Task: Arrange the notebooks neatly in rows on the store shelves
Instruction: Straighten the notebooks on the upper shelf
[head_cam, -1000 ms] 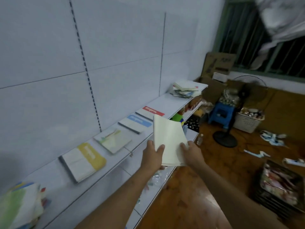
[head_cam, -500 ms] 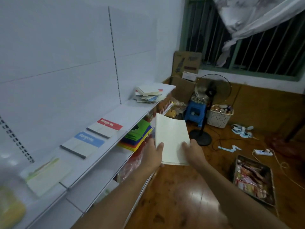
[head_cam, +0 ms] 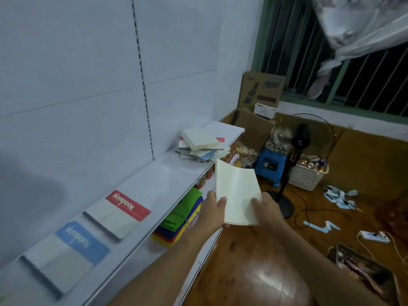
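A plain cream notebook is held upright in front of the shelf edge. My left hand grips its lower left edge, thumb on the cover. My right hand grips its lower right corner. On the white top shelf a red-banded notebook and a blue-banded notebook lie flat in a row. A loose pile of notebooks sits at the shelf's far end.
Below the top shelf lies a stack of coloured folders. On the wooden floor stand a fan, a blue stool, a white basket, cardboard boxes, a tray of packets and a power strip.
The view has swung right along the shelf; the yellow and green notebooks have left the frame. The notebook pile now lies closer. Both hands still hold the cream notebook.
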Demonstrator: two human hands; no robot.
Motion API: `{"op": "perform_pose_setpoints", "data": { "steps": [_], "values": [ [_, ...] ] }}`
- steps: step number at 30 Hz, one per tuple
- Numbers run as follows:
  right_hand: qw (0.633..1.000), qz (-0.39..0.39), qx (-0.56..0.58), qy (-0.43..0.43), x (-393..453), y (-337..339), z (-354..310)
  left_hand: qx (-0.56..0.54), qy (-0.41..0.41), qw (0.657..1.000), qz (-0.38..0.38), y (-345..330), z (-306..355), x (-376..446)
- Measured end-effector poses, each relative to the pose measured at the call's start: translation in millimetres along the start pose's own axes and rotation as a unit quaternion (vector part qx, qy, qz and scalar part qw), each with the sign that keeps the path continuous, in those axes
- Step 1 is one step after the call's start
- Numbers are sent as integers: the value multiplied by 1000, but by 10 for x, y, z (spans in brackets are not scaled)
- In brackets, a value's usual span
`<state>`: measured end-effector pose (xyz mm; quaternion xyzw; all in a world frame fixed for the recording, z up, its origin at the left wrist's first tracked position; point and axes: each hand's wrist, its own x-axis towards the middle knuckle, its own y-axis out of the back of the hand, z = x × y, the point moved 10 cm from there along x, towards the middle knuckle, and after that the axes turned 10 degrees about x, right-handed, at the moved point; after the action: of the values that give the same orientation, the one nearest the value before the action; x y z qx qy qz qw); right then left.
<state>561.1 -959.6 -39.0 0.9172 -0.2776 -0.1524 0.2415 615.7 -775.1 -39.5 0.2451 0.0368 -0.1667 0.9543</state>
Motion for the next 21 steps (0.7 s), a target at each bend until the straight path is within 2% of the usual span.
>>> {"op": "perform_pose_setpoints", "data": {
  "steps": [5,11,16,21],
  "values": [
    [996,-69,4,60,713,-592,-596,4,21,997,72,556,-60,770],
    [980,-157,-27,123,1289,-1670,-1156,34,109,981,159,1286,-714,1253],
    [942,-267,-72,190,1503,-2686,-1445,50,214,957,192,1730,-1328,1330],
    [884,-380,-113,249,1568,-3455,-1580,45,292,934,199,1871,-1762,1331]
  ]
}}
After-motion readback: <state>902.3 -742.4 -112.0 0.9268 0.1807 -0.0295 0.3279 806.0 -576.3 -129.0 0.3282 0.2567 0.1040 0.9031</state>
